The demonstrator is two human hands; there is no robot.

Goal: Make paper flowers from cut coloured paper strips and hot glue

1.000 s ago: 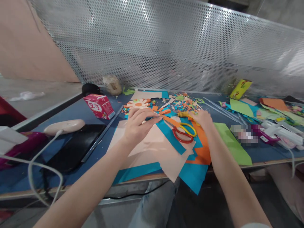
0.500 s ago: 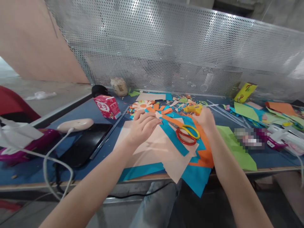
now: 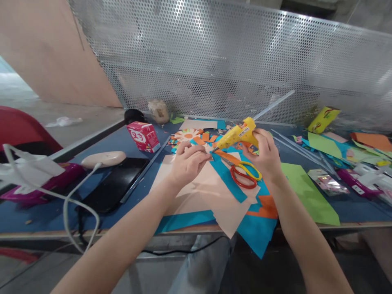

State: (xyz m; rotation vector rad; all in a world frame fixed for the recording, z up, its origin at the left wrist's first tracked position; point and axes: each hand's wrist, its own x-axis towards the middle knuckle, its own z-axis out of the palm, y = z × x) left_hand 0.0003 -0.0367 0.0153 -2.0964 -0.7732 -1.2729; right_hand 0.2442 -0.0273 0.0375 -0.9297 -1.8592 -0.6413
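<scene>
My right hand [image 3: 267, 154] is wrapped round the handle of a yellow glue gun [image 3: 234, 135]. A long clear glue stick [image 3: 274, 105] juts from the gun's back, up to the right. Its nozzle points down to the left, close by the fingertips of my left hand [image 3: 190, 161]. Those fingers are pinched together; whatever lies between them is too small to make out. Scissors [image 3: 244, 175] with red and yellow handles lie below the gun on pale pink paper [image 3: 186, 190] and a blue paper strip [image 3: 228, 179]. Behind my left hand is a paper flower [image 3: 186, 134].
Left on the table are a pink box [image 3: 143, 136], a black phone-like slab [image 3: 114, 185] and a white cable [image 3: 65, 204]. Green paper [image 3: 309, 194], loose glue sticks [image 3: 301, 150] and a yellow box [image 3: 324, 119] lie right. A perforated metal panel [image 3: 214, 61] stands behind.
My right hand has lifted the glue gun off the table and brought its nozzle beside my left fingertips. My left hand stays pinched in nearly the same place. The view has shifted slightly.
</scene>
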